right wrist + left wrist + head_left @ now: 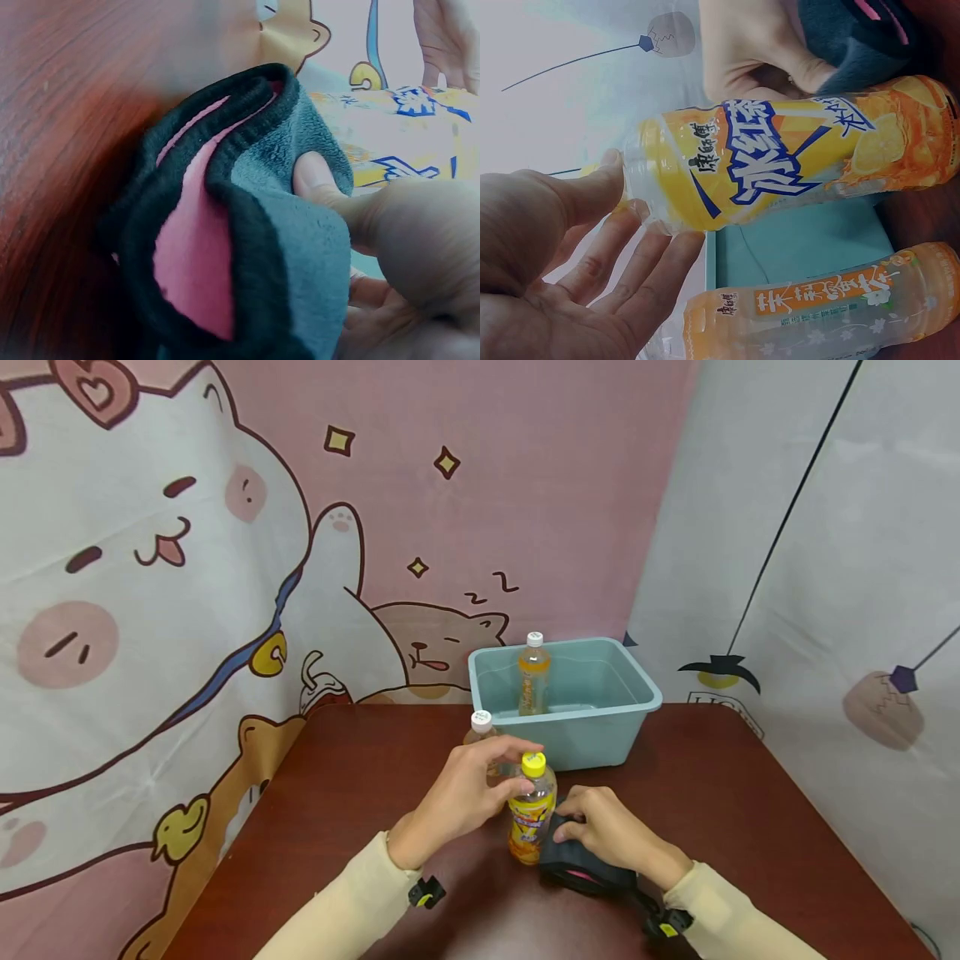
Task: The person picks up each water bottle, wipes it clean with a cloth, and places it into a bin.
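Observation:
My left hand point(468, 785) is around the neck of an iced tea bottle point(528, 827), with the thumb in front and the fingers behind it. This bottle has a yellow cap and stands upright on the table. In the left wrist view its yellow label point(757, 161) with blue and white lettering shows plainly. To its right, my right hand point(607, 827) pinches a folded dark grey cloth point(577, 864) with the thumb on its upper side. Black edging and a pink inside point(199, 255) of the cloth show in the right wrist view.
A second bottle with a white cap point(482, 721) stands behind my left hand, partly hidden. Beyond it a light blue plastic bin point(592, 739) holds an upright orange-labelled bottle point(534, 681). The dark red table point(360, 793) ends at a wall hanging with cartoon animals.

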Available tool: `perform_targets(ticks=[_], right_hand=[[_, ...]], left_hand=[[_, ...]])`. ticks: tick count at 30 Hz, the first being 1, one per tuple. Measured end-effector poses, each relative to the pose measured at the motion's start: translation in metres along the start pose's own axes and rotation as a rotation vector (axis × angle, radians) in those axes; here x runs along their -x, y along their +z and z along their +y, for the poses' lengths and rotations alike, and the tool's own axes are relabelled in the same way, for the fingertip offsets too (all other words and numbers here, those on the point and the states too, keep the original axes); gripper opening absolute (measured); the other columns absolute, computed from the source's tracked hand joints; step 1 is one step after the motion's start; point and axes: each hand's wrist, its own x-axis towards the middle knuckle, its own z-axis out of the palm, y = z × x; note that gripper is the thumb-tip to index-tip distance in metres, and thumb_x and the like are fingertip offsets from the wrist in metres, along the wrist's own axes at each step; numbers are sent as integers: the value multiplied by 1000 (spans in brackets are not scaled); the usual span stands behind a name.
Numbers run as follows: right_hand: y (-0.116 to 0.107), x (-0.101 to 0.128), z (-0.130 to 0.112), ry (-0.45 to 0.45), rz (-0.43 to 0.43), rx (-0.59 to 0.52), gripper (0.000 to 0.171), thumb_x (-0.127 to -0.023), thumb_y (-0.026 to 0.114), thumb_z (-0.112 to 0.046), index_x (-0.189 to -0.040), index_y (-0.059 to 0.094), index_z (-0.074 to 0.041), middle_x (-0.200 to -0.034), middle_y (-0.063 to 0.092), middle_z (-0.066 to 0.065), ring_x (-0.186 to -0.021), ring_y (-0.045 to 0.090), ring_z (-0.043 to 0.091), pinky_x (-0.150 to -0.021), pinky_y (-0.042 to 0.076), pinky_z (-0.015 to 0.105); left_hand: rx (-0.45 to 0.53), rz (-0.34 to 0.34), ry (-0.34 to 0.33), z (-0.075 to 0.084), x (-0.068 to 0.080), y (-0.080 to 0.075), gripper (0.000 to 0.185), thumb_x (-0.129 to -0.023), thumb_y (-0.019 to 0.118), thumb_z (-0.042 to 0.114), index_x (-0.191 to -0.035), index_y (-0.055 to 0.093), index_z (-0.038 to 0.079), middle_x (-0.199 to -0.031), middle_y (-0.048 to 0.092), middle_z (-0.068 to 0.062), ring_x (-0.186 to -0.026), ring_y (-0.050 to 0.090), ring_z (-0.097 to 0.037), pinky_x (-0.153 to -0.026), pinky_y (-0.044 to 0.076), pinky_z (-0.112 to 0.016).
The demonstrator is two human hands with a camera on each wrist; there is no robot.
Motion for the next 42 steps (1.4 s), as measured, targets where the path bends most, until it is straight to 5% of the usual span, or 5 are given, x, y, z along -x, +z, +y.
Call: perform_targets(ticks=[9, 15, 29, 42], right_hand=[[-13, 2, -12, 5, 85, -21, 21, -98, 94, -16, -119, 92, -9, -103, 80, -6, -90, 70, -1, -74, 59, 22], [-29, 2, -21, -5, 140, -22, 20, -99, 93, -13, -119, 92, -10, -100, 78, -10, -82, 61, -2, -69, 55, 22], [-53, -10, -49, -107, 313, -29, 19, -99, 93, -9, -117, 92, -16, -94, 71, -13, -67, 50, 1, -59, 47, 23], [-55, -12, -62, -107, 312, -8, 20, -100, 93, -13, -120, 91, -12, -97, 73, -10, -68, 49, 1, -59, 46, 22]], left_hand=[[-13, 6, 1, -2, 2, 2, 51, -99, 94, 13, -147, 78, 18, -136, 86, 0, -117, 83, -17, -100, 73, -48], [-49, 5, 0, -2, -1, 1, 51, -100, 94, 14, -148, 75, 19, -124, 87, -1, -118, 84, -18, -97, 70, -37], [-27, -18, 1, -1, -1, -1, 48, -101, 93, 13, -145, 76, 18, -135, 87, -2, -122, 84, -21, -102, 72, -50], [-41, -6, 31, -2, -2, 2, 47, -100, 93, 11, -145, 76, 15, -136, 86, -5, -123, 85, -23, -105, 71, -53]])
